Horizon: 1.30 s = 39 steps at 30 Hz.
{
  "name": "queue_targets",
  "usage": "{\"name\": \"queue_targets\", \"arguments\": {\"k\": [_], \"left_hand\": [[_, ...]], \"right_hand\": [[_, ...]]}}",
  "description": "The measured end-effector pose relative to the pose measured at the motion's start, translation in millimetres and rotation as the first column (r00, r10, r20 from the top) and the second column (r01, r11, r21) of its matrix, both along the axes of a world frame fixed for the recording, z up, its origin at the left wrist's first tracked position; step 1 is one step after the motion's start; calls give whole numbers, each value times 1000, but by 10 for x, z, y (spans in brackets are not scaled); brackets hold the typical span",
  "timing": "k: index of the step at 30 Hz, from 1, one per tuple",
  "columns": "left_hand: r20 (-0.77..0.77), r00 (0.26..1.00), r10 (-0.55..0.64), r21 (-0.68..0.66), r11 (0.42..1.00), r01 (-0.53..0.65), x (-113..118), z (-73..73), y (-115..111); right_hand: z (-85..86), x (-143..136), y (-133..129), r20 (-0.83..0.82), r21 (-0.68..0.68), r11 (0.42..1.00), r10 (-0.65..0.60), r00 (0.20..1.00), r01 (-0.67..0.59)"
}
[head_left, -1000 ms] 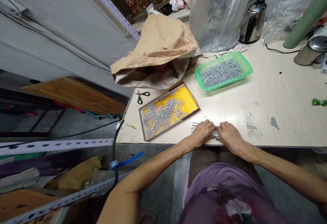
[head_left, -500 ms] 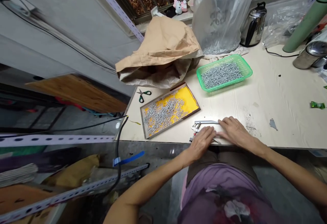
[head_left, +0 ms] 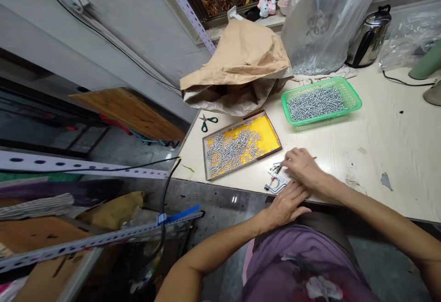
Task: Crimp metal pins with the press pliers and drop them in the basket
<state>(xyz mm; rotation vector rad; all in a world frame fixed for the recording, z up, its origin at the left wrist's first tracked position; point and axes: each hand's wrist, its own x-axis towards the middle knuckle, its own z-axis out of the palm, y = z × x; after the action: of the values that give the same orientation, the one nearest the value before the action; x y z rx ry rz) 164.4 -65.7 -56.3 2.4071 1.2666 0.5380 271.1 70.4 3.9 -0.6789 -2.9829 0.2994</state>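
At the near edge of the desk (head_left: 375, 145), apparently readying 1 metal tool (head_left: 281, 183), with left hand (head_left: 285, 204) laid over its back end, thumb spread wide, and right hand (head_left: 303, 168) curled across it; cannot tell whether gripping. Just beside the tool, 1 shallow tray (head_left: 268, 131) of small pins (head_left: 227, 150); farther out, 1 green basket (head_left: 349, 94) of more. Next, probably calls for a firm hold.

Pale cream, faintly grained table (head_left: 365, 141). Silver metal hand tool (head_left: 280, 185) with a small red spot. Shallow rectangular tray (head_left: 267, 132): bright yellow bottom, greyish and dark brown sides, silvery metal pins (head_left: 229, 150). Green plastic basket (head_left: 356, 102), patterned with small holes. Dark green-handled scissors (head_left: 212, 120). Tan paper bag (head_left: 241, 51). Purple shirt (head_left: 272, 251) with a white and red floral print (head_left: 324, 288). Pale lilac metal rail (head_left: 53, 160) dotted with dark oval holes.
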Motion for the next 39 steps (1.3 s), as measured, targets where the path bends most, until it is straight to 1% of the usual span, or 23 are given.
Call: {"name": "queue_targets", "arguments": {"k": [2, 4, 6, 8, 10, 12, 13, 15, 16, 18, 19, 21, 22, 23, 24, 26, 28, 31, 32, 33, 35, 37, 39], "left_hand": [[-11, 1000, 0, -37, 999, 0, 14, -53, -15], [-19, 998, 62, -55, 997, -63, -3, -104, -2], [-31, 989, 145, -45, 988, -146, -79, -127, 59], [-42, 970, 240, 0, 971, -240, -215, -102, 156], [-40, 941, 337, 64, 940, -334, -383, -31, 258], [-29, 910, 412, 115, 906, -407, -555, 67, 345], [-20, 901, 433, 130, 895, -427, -641, 120, 386], [-24, 882, 471, 159, 873, -462, -811, 225, 487], [-42, 867, 496, 172, 859, -483, -896, 274, 553], [-164, 828, 536, 182, 842, -509, -1055, 356, 713], [-245, 817, 521, 153, 853, -499, -1124, 387, 798], [-382, 814, 437, 60, 891, -450, -1228, 424, 951], [-421, 820, 387, 15, 907, -421, -1263, 430, 1009], [-440, 829, 346, -21, 919, -394, -1290, 431, 1054], [-442, 838, 318, -45, 926, -375, -1310, 427, 1085], [-423, 856, 298, -74, 930, -360, -1338, 417, 1112], [-382, 867, 321, -78, 923, -376, -1355, 424, 1100], [-241, 868, 434, -65, 885, -461, -1341, 481, 1002], [-172, 860, 480, -96, 861, -500, -1318, 507, 945], [-105, 846, 522, -158, 831, -533, -1283, 530, 875], [-4, 810, 586, -354, 757, -550, -1184, 551, 709], [41, 770, 637, -555, 655, -513, -1066, 524, 540], [38, 719, 694, -687, 541, -485, -961, 452, 405]], "right_hand": [[-59, -239, -128, 7, -25, 979, 204, 979, -204], [-160, -442, -217, 35, -26, 945, 326, 945, -325], [-254, -583, -254, 44, -25, 922, 386, 921, -386], [-293, -654, -238, 17, -30, 920, 391, 920, -391], [-249, -656, -158, -77, -29, 946, 319, 945, -322], [-117, -595, 8, -242, -11, 983, 175, 954, -183], [-24, -544, 128, -333, -1, 995, 92, 938, -98], [190, -410, 428, -465, 44, 997, -38, 885, 65], [299, -332, 592, -496, 69, 987, -94, 864, 147], [487, -167, 887, -504, 139, 938, -209, 838, 318], [556, -87, 996, -503, 174, 901, -266, 822, 398], [625, 54, 1091, -496, 222, 848, -327, 804, 481], [622, 112, 1070, -488, 227, 846, -329, 808, 482], [595, 160, 1007, -475, 217, 864, -314, 822, 455], [544, 200, 907, -456, 189, 894, -286, 843, 406], [392, 266, 624, -411, 86, 956, -221, 884, 279], [205, 326, 293, -365, -52, 983, -181, 913, 174], [-44, 424, -162, -314, -216, 970, -175, 933, 109], [-104, 456, -282, -301, -256, 961, -182, 936, 104], [-151, 486, -382, -289, -292, 951, -191, 938, 103], [-208, 529, -525, -261, -353, 929, -215, 941, 114], [-231, 547, -605, -227, -402, 906, -237, 945, 130], [-235, 544, -647, -198, -429, 891, -254, 947, 149]]}}
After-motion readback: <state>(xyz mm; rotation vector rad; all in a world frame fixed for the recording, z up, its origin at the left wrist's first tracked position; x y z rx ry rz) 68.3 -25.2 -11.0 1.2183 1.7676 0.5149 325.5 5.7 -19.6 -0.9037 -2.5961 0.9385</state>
